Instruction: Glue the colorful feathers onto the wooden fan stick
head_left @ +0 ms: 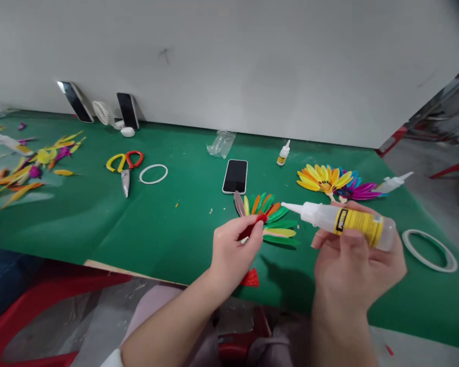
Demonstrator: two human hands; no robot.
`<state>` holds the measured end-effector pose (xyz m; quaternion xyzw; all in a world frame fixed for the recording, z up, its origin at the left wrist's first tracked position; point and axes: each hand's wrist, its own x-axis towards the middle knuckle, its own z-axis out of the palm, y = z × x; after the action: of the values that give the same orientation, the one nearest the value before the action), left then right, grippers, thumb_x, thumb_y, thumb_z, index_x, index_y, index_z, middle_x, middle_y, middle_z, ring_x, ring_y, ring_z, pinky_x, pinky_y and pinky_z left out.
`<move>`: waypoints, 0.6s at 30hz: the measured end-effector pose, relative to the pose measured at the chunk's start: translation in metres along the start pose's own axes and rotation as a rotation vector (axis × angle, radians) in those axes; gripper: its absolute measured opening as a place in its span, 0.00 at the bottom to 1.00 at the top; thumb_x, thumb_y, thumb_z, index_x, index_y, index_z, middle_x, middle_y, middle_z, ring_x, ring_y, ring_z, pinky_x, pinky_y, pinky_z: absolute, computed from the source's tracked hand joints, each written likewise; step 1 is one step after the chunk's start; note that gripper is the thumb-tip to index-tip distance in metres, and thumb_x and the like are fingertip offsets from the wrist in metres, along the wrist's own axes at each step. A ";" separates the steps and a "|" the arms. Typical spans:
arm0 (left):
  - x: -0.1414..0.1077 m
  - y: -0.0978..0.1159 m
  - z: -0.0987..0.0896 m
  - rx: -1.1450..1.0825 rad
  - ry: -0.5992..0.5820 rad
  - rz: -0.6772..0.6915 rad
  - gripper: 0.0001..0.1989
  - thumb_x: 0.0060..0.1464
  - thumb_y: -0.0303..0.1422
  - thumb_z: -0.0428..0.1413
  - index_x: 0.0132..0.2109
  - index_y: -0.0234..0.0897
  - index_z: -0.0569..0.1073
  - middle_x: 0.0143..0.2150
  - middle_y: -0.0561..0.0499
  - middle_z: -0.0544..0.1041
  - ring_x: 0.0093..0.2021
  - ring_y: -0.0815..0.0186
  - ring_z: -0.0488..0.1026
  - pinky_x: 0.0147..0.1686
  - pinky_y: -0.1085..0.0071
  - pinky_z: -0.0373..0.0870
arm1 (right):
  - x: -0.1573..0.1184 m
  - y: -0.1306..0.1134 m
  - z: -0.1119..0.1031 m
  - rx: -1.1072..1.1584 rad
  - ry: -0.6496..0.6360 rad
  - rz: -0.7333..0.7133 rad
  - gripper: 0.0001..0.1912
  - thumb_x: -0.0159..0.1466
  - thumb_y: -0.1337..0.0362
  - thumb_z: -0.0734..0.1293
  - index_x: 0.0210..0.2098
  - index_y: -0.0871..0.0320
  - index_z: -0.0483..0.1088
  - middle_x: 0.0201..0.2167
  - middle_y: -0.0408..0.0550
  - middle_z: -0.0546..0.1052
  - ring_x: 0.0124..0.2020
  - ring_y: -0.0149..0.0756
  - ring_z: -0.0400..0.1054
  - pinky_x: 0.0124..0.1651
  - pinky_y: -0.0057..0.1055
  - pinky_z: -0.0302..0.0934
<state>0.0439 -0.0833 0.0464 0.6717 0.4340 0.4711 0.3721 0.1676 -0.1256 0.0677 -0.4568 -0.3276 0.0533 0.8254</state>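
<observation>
My left hand (235,244) pinches a small red piece (261,218) between thumb and fingers; most of it is hidden, so I cannot tell its kind. My right hand (357,265) is wrapped round a clear glue bottle (361,227) with a yellow label. Its white nozzle points left, close to the red piece. Behind and beside my left fingers, green, orange and yellow feathers (279,224) spread out on the green table. Below my left wrist shows another red strip (251,278) near the table's front edge.
Behind lie a phone (235,177), a clear plastic bag (222,143) and a small glue bottle (283,154). Feather fans (325,178) and a white ring (430,251) are at right. To the left are scissors (125,171), a thin ring (153,174) and loose feathers (26,173).
</observation>
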 end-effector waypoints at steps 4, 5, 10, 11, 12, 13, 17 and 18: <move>-0.003 0.002 -0.001 0.103 0.033 0.139 0.06 0.48 0.28 0.53 0.32 0.33 0.75 0.28 0.50 0.77 0.26 0.71 0.71 0.27 0.76 0.68 | -0.006 -0.003 0.003 -0.058 0.019 -0.168 0.15 0.49 0.62 0.70 0.33 0.65 0.70 0.29 0.50 0.73 0.22 0.35 0.69 0.11 0.27 0.59; -0.003 0.003 -0.001 0.115 0.036 0.161 0.06 0.48 0.28 0.53 0.32 0.34 0.75 0.29 0.50 0.77 0.26 0.71 0.71 0.28 0.76 0.68 | -0.006 -0.003 0.004 -0.063 0.014 -0.194 0.14 0.49 0.62 0.70 0.32 0.65 0.70 0.29 0.49 0.73 0.22 0.35 0.69 0.11 0.27 0.60; -0.004 0.005 -0.004 0.151 0.038 0.226 0.06 0.48 0.28 0.52 0.32 0.34 0.74 0.25 0.52 0.76 0.23 0.72 0.70 0.27 0.76 0.67 | -0.007 -0.002 0.008 -0.109 -0.013 -0.303 0.13 0.49 0.61 0.70 0.31 0.63 0.71 0.28 0.47 0.73 0.22 0.32 0.68 0.12 0.26 0.62; -0.004 0.005 -0.004 0.156 0.038 0.239 0.06 0.48 0.27 0.52 0.32 0.34 0.74 0.25 0.52 0.76 0.23 0.72 0.69 0.26 0.76 0.67 | -0.007 -0.002 0.008 -0.123 -0.018 -0.319 0.13 0.49 0.61 0.70 0.32 0.63 0.71 0.28 0.46 0.73 0.22 0.32 0.68 0.13 0.26 0.62; -0.004 0.006 -0.005 0.159 0.041 0.252 0.06 0.48 0.27 0.52 0.32 0.34 0.74 0.24 0.52 0.76 0.23 0.73 0.69 0.26 0.76 0.67 | -0.008 -0.002 0.008 -0.135 -0.019 -0.333 0.13 0.50 0.60 0.69 0.32 0.63 0.71 0.28 0.46 0.73 0.22 0.32 0.68 0.13 0.27 0.63; -0.004 0.006 -0.005 0.160 0.045 0.263 0.06 0.48 0.27 0.52 0.32 0.34 0.74 0.24 0.52 0.75 0.23 0.73 0.69 0.26 0.76 0.66 | -0.008 -0.002 0.007 -0.144 -0.018 -0.344 0.14 0.50 0.60 0.69 0.32 0.63 0.71 0.28 0.46 0.73 0.23 0.32 0.68 0.14 0.27 0.63; -0.004 0.007 -0.005 0.160 0.059 0.289 0.06 0.48 0.27 0.52 0.31 0.34 0.74 0.23 0.53 0.75 0.22 0.73 0.68 0.26 0.76 0.66 | -0.007 -0.007 -0.002 -0.217 -0.076 -0.322 0.15 0.50 0.58 0.69 0.34 0.63 0.70 0.29 0.47 0.72 0.26 0.35 0.69 0.17 0.30 0.65; -0.004 0.008 -0.005 0.162 0.060 0.289 0.06 0.48 0.27 0.52 0.31 0.34 0.74 0.23 0.53 0.75 0.21 0.74 0.68 0.26 0.76 0.66 | -0.007 -0.009 -0.005 -0.263 -0.127 -0.296 0.16 0.51 0.58 0.69 0.35 0.62 0.69 0.30 0.48 0.72 0.28 0.36 0.69 0.19 0.32 0.66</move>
<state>0.0400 -0.0890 0.0539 0.7405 0.3804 0.5031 0.2320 0.1633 -0.1368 0.0697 -0.5030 -0.4466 -0.0833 0.7352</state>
